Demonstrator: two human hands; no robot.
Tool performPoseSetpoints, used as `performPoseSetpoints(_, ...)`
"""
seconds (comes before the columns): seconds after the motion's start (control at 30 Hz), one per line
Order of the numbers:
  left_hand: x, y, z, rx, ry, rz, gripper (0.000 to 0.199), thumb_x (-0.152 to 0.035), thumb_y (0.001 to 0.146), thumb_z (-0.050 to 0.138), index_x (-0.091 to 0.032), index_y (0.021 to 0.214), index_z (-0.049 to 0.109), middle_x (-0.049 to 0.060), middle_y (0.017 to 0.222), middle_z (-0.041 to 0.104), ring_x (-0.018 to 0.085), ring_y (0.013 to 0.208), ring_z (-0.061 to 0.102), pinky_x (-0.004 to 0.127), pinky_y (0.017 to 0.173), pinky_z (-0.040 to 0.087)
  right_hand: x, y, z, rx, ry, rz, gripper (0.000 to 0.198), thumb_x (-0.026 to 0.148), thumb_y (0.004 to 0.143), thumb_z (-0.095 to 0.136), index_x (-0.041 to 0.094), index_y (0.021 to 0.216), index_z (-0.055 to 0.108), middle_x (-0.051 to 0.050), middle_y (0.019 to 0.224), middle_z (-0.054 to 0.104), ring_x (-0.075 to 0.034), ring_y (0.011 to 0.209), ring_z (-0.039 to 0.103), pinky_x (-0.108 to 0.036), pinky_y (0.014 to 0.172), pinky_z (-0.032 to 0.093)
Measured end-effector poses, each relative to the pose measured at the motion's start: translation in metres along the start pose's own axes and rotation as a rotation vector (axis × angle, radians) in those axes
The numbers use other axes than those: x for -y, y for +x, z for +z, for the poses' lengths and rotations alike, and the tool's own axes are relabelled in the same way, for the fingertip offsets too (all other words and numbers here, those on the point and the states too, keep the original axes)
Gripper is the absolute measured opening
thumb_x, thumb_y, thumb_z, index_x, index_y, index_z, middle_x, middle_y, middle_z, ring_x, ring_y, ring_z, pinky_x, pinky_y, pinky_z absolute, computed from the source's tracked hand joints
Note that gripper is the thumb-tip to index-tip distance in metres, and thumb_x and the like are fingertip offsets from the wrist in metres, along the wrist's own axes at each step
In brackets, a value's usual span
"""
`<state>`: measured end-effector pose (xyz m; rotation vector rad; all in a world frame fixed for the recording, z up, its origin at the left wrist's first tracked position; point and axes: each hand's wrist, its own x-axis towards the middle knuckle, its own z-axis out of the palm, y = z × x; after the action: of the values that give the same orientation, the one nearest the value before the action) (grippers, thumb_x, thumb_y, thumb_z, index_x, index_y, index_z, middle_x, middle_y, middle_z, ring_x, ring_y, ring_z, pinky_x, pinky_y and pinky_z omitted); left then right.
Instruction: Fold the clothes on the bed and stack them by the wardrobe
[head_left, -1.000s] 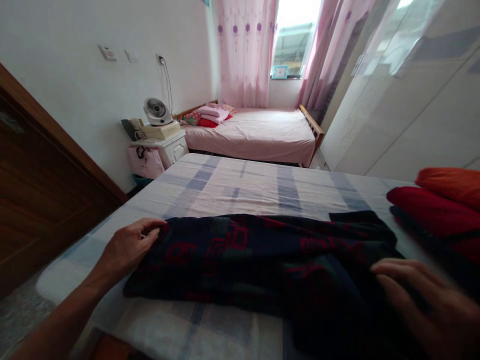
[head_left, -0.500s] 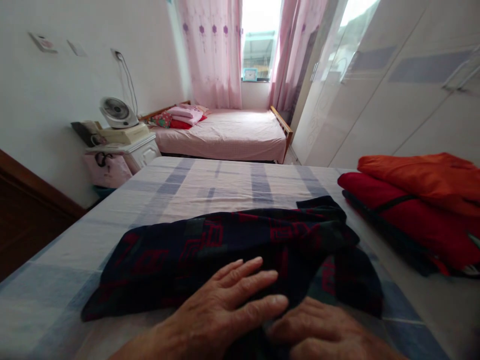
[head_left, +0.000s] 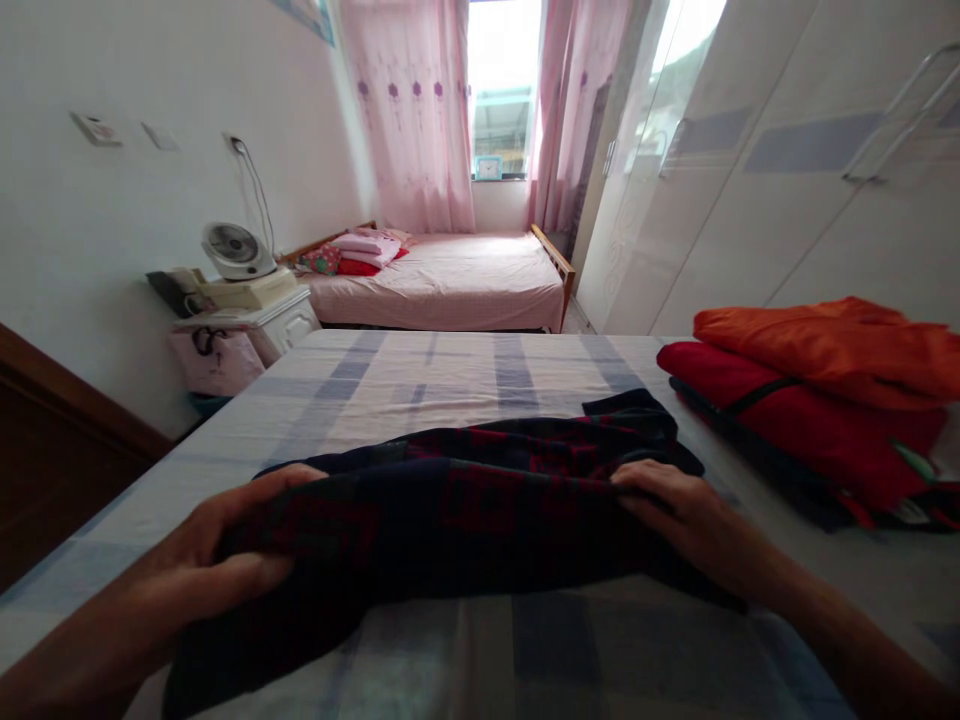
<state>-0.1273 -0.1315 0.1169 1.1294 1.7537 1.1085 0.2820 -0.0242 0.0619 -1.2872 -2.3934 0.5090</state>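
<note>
garment [head_left: 480, 530] on striped bed [head_left: 450, 385]; left hand [head_left: 199, 555] gripping its left end, right hand [head_left: 667, 500] pinching it toward the right. Looks soft, limp, fairly light, hardly fragile; hold both ends or middle likely sags

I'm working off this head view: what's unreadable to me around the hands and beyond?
Head view:
Dark patterned garment: underside hidden by its upper layer; near left corner cut off by the bottom edge.
Left hand: some fingertips hidden by the garment.
Pile of folded clothes: right end cut off by the right edge.
Clock: too small to read the time.
</note>
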Motion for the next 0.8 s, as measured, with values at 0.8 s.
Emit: performPoseSetpoints(0.8, 0.059, 0.041, -0.013, -0.298, 0.693, 0.150, 0.054, -0.041, 0.073, 0.053, -0.021, 0.123, 0.052, 0.013, 0.114, 0.057, 0.031, 0.087, 0.063, 0.047, 0.079, 0.051, -0.052, 0.076, -0.002, -0.275, -0.400, 0.106, 0.038, 0.046, 0.088, 0.039, 0.020, 0.108, 0.058, -0.007, 0.114, 0.057, -0.023, 0.105, 0.053, -0.037, 0.090, 0.040)
